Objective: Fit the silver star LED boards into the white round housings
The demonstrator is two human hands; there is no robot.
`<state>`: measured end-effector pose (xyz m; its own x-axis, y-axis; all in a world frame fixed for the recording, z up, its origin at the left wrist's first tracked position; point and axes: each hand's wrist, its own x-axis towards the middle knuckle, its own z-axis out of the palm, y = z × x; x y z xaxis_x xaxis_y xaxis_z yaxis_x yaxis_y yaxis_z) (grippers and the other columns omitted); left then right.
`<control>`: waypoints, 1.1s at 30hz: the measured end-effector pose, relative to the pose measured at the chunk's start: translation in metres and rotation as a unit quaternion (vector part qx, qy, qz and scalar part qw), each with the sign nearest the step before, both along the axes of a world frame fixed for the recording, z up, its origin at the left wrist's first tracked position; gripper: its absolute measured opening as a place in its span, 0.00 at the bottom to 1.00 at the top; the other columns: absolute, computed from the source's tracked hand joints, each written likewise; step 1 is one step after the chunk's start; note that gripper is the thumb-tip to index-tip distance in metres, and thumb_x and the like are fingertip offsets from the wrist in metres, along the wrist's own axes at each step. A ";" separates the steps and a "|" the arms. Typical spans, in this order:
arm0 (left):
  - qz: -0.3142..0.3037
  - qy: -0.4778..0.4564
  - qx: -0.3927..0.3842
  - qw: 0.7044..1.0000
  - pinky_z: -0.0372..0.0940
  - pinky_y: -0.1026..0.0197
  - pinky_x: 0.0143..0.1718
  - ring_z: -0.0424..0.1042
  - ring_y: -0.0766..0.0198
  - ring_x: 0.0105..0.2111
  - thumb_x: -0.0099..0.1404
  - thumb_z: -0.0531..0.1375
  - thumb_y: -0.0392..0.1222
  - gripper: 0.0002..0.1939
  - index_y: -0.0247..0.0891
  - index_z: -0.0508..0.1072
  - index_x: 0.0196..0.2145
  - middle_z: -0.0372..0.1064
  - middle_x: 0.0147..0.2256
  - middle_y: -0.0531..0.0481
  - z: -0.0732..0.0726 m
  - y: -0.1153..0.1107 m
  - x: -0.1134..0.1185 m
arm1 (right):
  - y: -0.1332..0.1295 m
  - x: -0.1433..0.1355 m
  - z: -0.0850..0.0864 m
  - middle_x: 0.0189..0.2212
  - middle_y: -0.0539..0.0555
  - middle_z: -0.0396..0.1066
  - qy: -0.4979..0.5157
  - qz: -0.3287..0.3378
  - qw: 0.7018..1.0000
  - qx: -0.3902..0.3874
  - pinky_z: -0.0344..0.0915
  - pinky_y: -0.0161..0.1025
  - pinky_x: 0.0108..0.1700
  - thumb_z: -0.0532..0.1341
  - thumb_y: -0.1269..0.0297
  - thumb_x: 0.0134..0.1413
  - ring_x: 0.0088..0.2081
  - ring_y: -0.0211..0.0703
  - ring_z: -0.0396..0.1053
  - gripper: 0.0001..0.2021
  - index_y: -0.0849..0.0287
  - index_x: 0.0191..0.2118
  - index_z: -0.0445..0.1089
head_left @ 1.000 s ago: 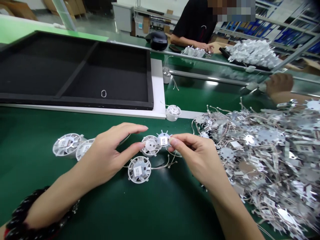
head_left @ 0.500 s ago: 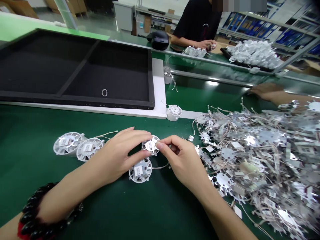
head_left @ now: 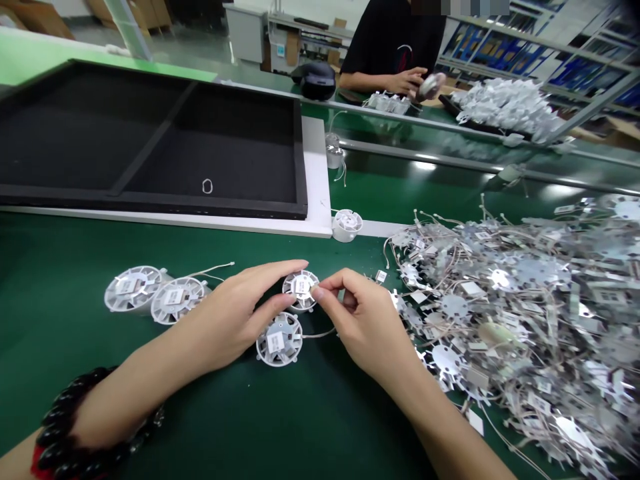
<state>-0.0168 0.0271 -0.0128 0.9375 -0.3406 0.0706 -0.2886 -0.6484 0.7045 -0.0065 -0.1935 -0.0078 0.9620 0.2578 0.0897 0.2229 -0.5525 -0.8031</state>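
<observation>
Between my hands is a small round white housing (head_left: 301, 285) with a silver plate and a white label on top. My left hand (head_left: 240, 303) curves around it, thumb at its lower left and fingers at its far rim. At the right rim, my right hand (head_left: 357, 303) pinches with thumb and forefinger; the exact contact is hidden by the fingertips. A second spoked white housing (head_left: 279, 341) with a plate and a wire sits just nearer to me. Left of my left wrist stand two more housings, one (head_left: 133, 288) partly behind the other (head_left: 175, 298).
A large heap of silver plates with wires (head_left: 500, 300) covers the right side. At the far left lies a black divided tray (head_left: 240, 153) on a white board (head_left: 315, 173). Another white housing (head_left: 347, 225) stands by its corner. Across the bench, a person (head_left: 395, 47) handles a blurred part.
My left thumb and fingers have shifted slightly on the housing, baring more of its top. The other person's far hand has moved. A hand reaching in at the right is gone.
</observation>
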 end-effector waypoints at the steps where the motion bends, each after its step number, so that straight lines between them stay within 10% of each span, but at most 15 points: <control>1: 0.004 0.002 -0.001 1.000 0.69 0.49 0.66 0.73 0.51 0.62 0.79 0.52 0.59 0.25 0.51 0.70 0.67 0.73 0.63 0.50 0.000 -0.001 -0.001 | 0.000 0.000 0.000 0.18 0.42 0.53 -0.002 0.000 1.000 -0.003 0.54 0.38 0.30 0.61 0.63 0.67 0.21 0.38 0.52 0.09 0.55 0.34 0.72; 15: -0.009 0.017 -0.017 1.000 0.65 0.45 0.70 0.68 0.50 0.67 0.78 0.54 0.61 0.25 0.49 0.73 0.64 0.71 0.65 0.50 0.004 -0.002 -0.001 | -0.005 -0.001 0.005 0.24 0.48 0.70 -0.006 0.028 0.999 -0.028 0.57 0.38 0.30 0.60 0.65 0.69 0.24 0.38 0.60 0.09 0.56 0.35 0.73; 24: 0.021 0.066 -0.036 0.997 0.77 0.62 0.31 0.77 0.46 0.57 0.73 0.59 0.65 0.26 0.52 0.77 0.61 0.76 0.59 0.49 0.011 -0.002 -0.002 | -0.008 -0.003 0.007 0.33 0.52 0.76 -0.019 0.059 0.996 -0.058 0.59 0.38 0.32 0.59 0.67 0.69 0.31 0.40 0.70 0.08 0.58 0.37 0.74; 33: 0.039 0.071 -0.030 0.996 0.71 0.61 0.23 0.81 0.55 0.33 0.70 0.62 0.65 0.24 0.51 0.79 0.55 0.81 0.51 0.48 0.009 -0.002 -0.001 | -0.008 -0.002 0.004 0.35 0.52 0.77 -0.031 0.066 0.995 -0.073 0.61 0.38 0.33 0.60 0.68 0.71 0.32 0.41 0.71 0.08 0.58 0.40 0.76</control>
<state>-0.0179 0.0254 -0.0033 0.9633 -0.2647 -0.0457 -0.1338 -0.6201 0.7730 -0.0087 -0.2014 -0.0036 0.9126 0.3966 0.0994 0.3476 -0.6245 -0.6994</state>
